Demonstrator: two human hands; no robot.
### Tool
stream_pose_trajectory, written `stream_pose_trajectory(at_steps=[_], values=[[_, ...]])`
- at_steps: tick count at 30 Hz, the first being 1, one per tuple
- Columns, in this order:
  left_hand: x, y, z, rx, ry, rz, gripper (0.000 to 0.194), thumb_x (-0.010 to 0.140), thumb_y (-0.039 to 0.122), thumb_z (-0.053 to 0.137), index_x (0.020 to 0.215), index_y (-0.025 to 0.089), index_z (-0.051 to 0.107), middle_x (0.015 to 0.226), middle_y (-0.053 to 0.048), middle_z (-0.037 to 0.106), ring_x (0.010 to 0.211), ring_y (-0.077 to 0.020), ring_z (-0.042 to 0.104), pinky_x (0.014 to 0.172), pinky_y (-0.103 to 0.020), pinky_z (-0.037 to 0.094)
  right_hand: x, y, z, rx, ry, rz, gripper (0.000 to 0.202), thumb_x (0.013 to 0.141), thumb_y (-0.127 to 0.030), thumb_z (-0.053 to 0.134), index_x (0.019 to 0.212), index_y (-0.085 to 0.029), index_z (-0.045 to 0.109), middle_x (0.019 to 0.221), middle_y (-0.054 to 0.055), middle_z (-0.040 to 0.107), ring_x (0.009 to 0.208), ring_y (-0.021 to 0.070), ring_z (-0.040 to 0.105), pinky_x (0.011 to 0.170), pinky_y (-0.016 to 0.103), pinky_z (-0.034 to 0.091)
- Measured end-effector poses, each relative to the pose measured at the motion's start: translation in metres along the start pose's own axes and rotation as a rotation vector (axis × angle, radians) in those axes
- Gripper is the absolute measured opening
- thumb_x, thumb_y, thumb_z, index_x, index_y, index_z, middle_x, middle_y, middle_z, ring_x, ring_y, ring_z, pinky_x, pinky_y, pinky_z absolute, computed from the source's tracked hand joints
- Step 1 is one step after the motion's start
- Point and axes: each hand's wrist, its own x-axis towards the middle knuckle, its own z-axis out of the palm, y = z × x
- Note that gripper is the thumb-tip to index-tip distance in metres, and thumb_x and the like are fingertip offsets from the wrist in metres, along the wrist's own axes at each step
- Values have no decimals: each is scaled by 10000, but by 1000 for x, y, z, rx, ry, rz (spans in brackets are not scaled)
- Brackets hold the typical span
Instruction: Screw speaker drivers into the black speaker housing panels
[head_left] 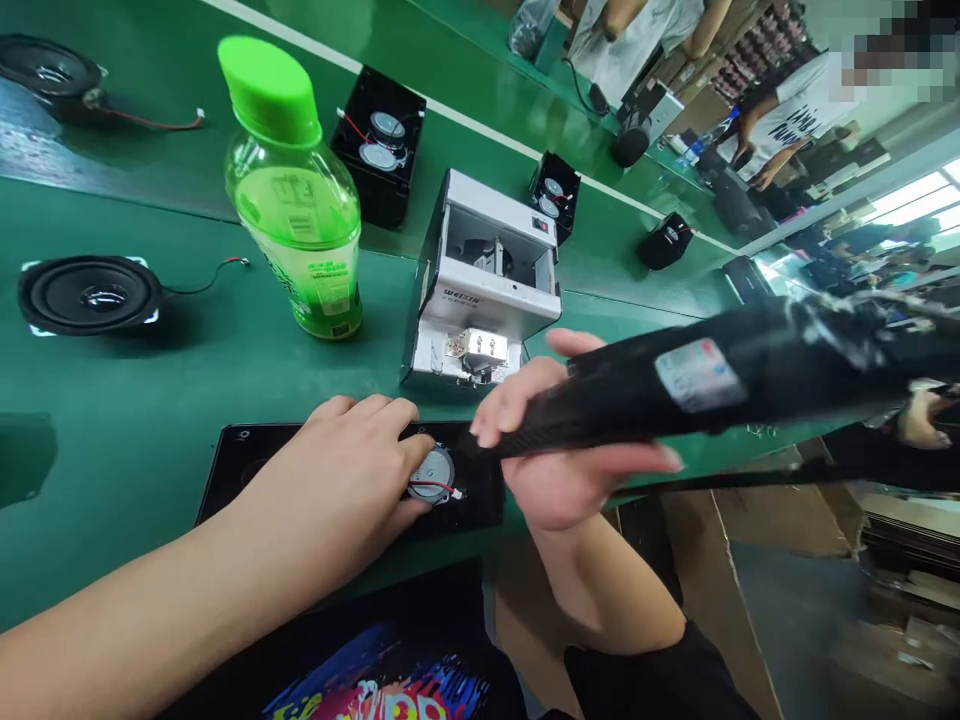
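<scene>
In my right hand [559,440] is a black electric screwdriver [630,375] with a pale sticker, its body slanting up to the right. Its front end points left, over the right part of a black speaker panel [480,500] lying on the green bench. The bit is too dark to make out. My left hand [367,450] lies over the panel's middle, fingers curled, with index finger and thumb at a small round speaker driver [433,472]. A red wire with a white plug [457,494] crosses this driver. My left hand and forearm hide part of the panel.
Behind the panel stands a white-and-black WEIXIN screw feeder [487,290]. Left of it is a green-capped drink bottle [300,200]. Loose speakers [90,295] lie at the left, and black speaker boxes [382,140] farther back. Co-workers [795,115] stand across the bench; cardboard [720,580] is at lower right.
</scene>
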Motion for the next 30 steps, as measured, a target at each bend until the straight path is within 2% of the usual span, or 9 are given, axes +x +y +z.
stream_pose_trajectory(at_steps=[3,6,11,13,16,20,23,26,30], values=[[-3,-1,3,11,23,7,407,889,348,1114,1250,256,950,1228,-117,883,1132,-413,881,930,-621,683,23,-43,1,-2,-13,-6,658,937,-929,1025,1260,-363,938,713,-71,822,506,194,699,527,351,651],[-7,-3,7,8,106,49,460,867,331,1127,1277,241,939,1327,-150,898,1167,-439,886,942,-639,701,51,-67,10,-39,37,-93,600,930,-926,1036,1073,-372,856,636,-81,756,479,197,650,497,348,584],[-10,-6,9,-77,240,92,548,831,276,1159,1326,236,927,1363,-146,891,1142,-396,885,958,-600,715,77,-45,31,-188,-62,-134,833,795,-1201,872,930,-393,719,549,-87,663,411,219,582,421,406,483],[-9,-5,8,-87,244,85,488,841,267,1151,1277,234,933,1306,-125,890,1092,-374,878,930,-588,717,80,-37,33,-188,-67,-120,837,800,-1205,864,1012,-400,778,574,-91,677,412,209,572,420,404,489],[-8,-5,6,-69,231,82,454,867,300,1138,1270,232,942,1276,-114,890,1072,-373,873,911,-592,717,79,-35,30,-146,-91,-36,814,742,-1084,1041,1153,-403,872,620,-91,740,435,208,606,441,385,534],[-7,-7,6,-34,191,102,430,947,366,1078,1334,240,938,1287,-123,894,1108,-377,875,937,-590,703,64,-51,18,-52,-101,59,753,771,-1021,1076,1139,-372,971,609,-67,757,432,198,611,425,359,536],[-7,-9,7,-14,152,110,399,982,395,1040,1330,237,927,1290,-130,893,1154,-397,879,956,-624,690,36,-73,-3,-52,-109,35,572,995,-908,997,1203,-375,1012,681,-45,795,488,186,672,495,354,612],[-7,-10,8,18,135,124,366,1000,393,1001,1318,233,917,1308,-140,894,1159,-417,878,907,-650,668,4,-88,-25,-97,-197,64,324,1156,-669,965,1340,-406,1008,750,-43,826,588,219,798,615,403,719],[-8,-8,6,50,155,145,302,1027,393,954,1277,229,913,1265,-148,888,1102,-423,872,864,-650,642,-29,-75,-28,-73,-133,66,363,1236,-670,851,1417,-377,966,787,-36,829,582,200,780,612,403,733]])
